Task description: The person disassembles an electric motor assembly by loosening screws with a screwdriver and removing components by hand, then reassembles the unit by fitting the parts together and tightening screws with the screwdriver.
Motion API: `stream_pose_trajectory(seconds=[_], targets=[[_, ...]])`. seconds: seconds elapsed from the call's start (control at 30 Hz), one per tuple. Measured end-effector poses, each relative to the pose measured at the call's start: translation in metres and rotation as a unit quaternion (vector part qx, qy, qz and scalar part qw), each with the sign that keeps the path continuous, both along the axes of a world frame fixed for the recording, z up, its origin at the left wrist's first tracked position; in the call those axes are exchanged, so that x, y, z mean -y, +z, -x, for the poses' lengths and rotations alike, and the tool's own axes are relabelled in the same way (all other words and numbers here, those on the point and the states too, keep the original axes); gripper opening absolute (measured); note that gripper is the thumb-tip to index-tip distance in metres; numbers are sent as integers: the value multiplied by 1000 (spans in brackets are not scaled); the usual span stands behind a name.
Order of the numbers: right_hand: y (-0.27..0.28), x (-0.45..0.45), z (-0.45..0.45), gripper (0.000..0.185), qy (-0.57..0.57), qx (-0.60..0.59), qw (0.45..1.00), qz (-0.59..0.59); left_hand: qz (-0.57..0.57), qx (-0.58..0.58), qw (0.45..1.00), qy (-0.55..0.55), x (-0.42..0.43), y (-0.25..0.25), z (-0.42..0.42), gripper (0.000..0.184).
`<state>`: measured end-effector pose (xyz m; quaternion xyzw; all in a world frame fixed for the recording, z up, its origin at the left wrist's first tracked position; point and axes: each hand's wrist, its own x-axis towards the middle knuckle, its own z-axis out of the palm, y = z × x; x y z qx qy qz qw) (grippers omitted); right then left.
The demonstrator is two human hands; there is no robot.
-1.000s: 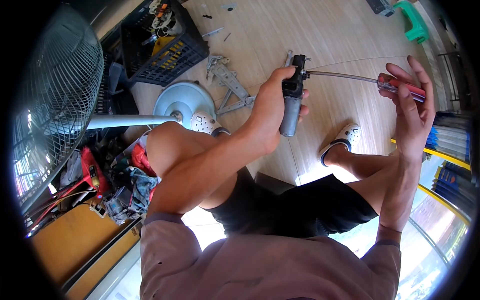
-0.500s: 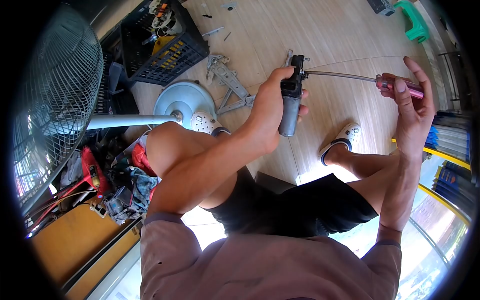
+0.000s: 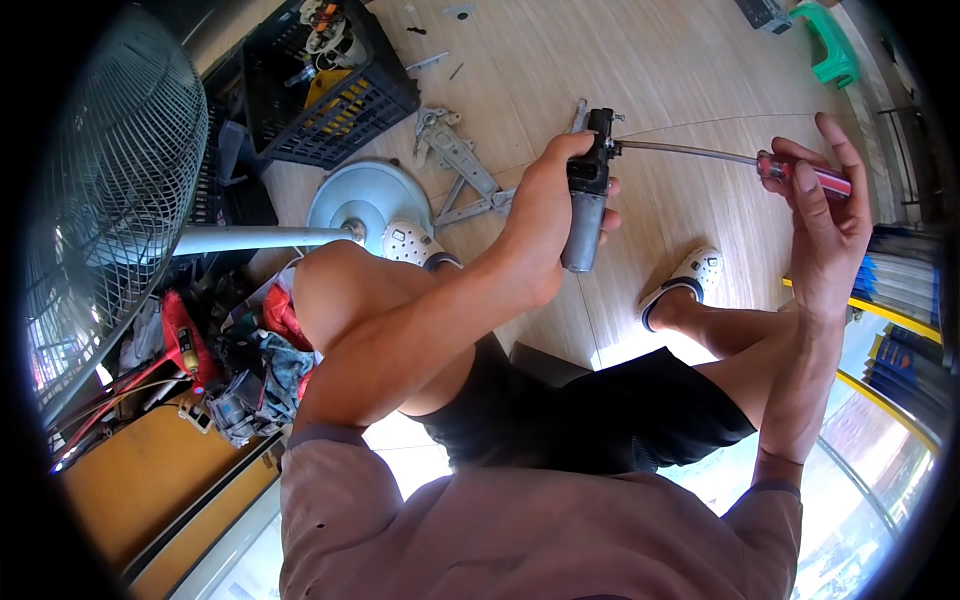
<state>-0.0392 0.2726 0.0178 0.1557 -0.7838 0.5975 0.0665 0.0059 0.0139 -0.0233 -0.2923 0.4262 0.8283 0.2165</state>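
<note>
My left hand (image 3: 548,185) is wrapped round an electric motor (image 3: 583,232) with a grey cylindrical body and a black housing at its upper end. Some of its fingers show behind the motor. My right hand (image 3: 825,225) holds a screwdriver (image 3: 818,180) by its red handle, between thumb and fingers, with the index finger raised. The long metal shaft points left, and its tip meets the right side of the black housing, near a small screw. Exactly how the tip sits there is too small to tell.
A metal window regulator frame (image 3: 460,160) lies on the floor beside a black crate (image 3: 335,115) of parts. A fan (image 3: 110,180) with a round base (image 3: 325,200) stands left. A green stool (image 3: 830,50) is at upper right, and shelves with blue packets (image 3: 890,275) stand right.
The screwdriver handle has turned a little in my right hand and shifted slightly to the right. The motor in my left hand has moved slightly right as well.
</note>
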Motion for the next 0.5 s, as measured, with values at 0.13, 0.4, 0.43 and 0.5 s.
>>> stream_pose_trajectory(seconds=[0.13, 0.4, 0.43, 0.5], targets=[[-1, -2, 0, 44, -29, 14, 998, -60, -1, 5, 1000, 2, 1, -1, 0, 45], [0, 8, 0, 42, 19, -3, 997, 71, 0, 1, 1000, 4, 1, 0, 1, 46], [0, 9, 1, 42, 26, -15, 996, 89, 1, 0, 1000, 5, 1, 1, 1, 46], [-1, 5, 1, 43, 35, -7, 997, 74, -3, -2, 1000, 3, 1, -1, 1, 45]])
